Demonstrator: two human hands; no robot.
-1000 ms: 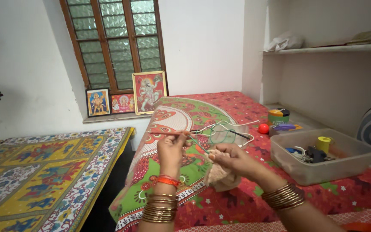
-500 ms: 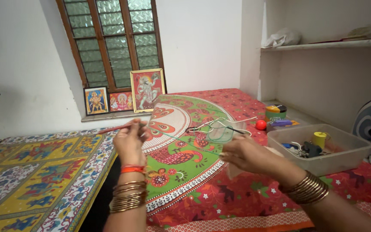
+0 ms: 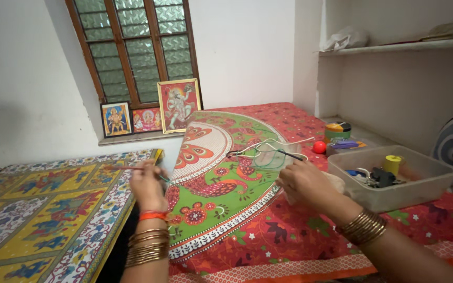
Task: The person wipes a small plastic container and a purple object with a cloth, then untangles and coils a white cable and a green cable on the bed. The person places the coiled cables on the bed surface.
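Note:
My left hand (image 3: 146,184) pinches a thin orange-brown knitting needle (image 3: 119,168) and is drawn out to the left, over the gap between the two beds. A green yarn strand (image 3: 221,179) runs taut from it across the patterned bedspread to my right hand (image 3: 304,183). My right hand is closed on a small beige knitted piece (image 3: 336,184), mostly hidden behind the fingers, next to a clear plastic tub. Both wrists carry stacks of gold bangles.
A clear plastic tub (image 3: 394,194) with a yellow spool and small tools sits right of my right hand. A clear bowl with yarn and needles (image 3: 271,155), a red ball (image 3: 319,147) and a small tin (image 3: 337,129) lie beyond. Framed pictures (image 3: 178,105) lean on the sill.
My left hand has swung out to the left with the needle, pulling the green yarn long. My right hand has lowered the knitted piece toward the tub.

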